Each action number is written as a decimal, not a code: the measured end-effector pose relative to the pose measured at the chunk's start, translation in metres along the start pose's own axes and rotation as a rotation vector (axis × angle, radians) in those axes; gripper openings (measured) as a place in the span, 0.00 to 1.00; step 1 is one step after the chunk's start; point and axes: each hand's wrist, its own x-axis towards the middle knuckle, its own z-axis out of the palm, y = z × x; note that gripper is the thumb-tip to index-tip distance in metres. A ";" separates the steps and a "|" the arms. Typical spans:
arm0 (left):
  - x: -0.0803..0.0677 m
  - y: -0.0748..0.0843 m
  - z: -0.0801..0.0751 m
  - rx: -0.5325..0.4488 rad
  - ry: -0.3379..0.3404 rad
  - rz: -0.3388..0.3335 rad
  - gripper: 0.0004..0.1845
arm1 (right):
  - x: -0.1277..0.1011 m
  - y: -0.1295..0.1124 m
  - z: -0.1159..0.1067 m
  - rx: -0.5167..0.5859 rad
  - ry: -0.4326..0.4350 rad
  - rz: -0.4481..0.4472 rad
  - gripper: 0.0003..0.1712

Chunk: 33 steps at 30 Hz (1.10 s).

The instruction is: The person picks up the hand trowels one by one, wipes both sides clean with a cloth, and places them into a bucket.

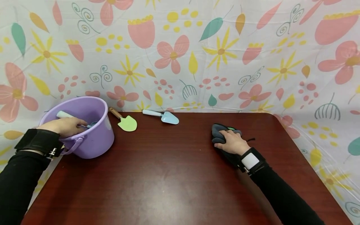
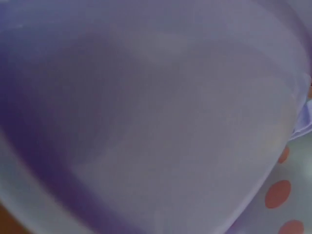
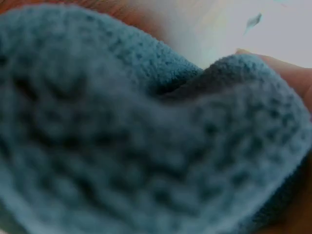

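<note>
At the left, my left hand [image 1: 66,126] reaches over the rim of a purple bucket [image 1: 98,140] and grips a small garden tool with a pale handle [image 1: 64,114]. A bit of its blue metal shows past my fingertips; the rest is hidden by the hand and the bucket. The left wrist view is filled by the bucket wall [image 2: 185,136], blurred. On the right side of the table, my right hand [image 1: 233,142] holds a bunched pair of grey and black gloves [image 1: 217,132]. Their fuzzy grey fabric [image 3: 146,146] fills the right wrist view.
A trowel with a green blade [image 1: 127,123] and wooden handle lies right of the bucket. Beside it is a trowel with a light blue blade [image 1: 170,118] and white handle. Both lie along the back edge of the brown table [image 1: 157,175]. A flowered cloth [image 1: 180,84] hangs behind.
</note>
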 end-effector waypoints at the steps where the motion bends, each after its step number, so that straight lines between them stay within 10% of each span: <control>1: 0.000 0.000 -0.001 -0.011 0.007 -0.007 0.19 | -0.001 0.000 -0.001 0.000 0.004 -0.005 0.45; 11: -0.001 0.013 -0.013 0.007 0.089 -0.052 0.23 | -0.012 -0.005 -0.022 0.057 0.048 -0.024 0.50; 20: 0.004 0.066 -0.025 0.066 0.306 -0.023 0.21 | -0.017 -0.004 -0.041 0.116 0.090 -0.026 0.49; 26: 0.032 0.108 -0.018 0.008 0.460 0.164 0.14 | -0.007 0.005 -0.043 0.167 0.076 -0.026 0.46; 33: 0.083 0.126 0.002 -0.052 0.379 0.298 0.11 | 0.012 0.009 -0.029 0.129 -0.056 0.008 0.50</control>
